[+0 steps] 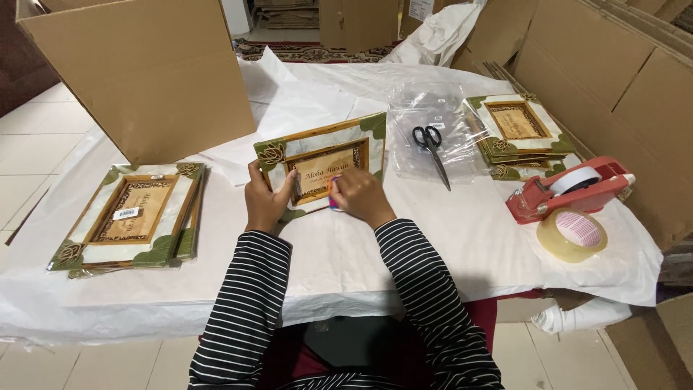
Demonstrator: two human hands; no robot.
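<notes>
A picture frame point(321, 160) with green corners and a wooden inner border stands tilted on the table before me. My left hand point(264, 200) grips its left edge, thumb on the front. My right hand point(361, 196) is closed around a small colourful object point(333, 195) pressed against the frame's lower front; most of that object is hidden by my fingers. Both sleeves are black-and-white striped.
A stack of similar frames point(130, 217) lies at left, another stack point(521, 133) at right behind black scissors point(433, 152) on clear plastic bags. A red tape dispenser point(570, 189) and a clear tape roll point(572, 235) sit right. An open cardboard box point(144, 72) stands behind.
</notes>
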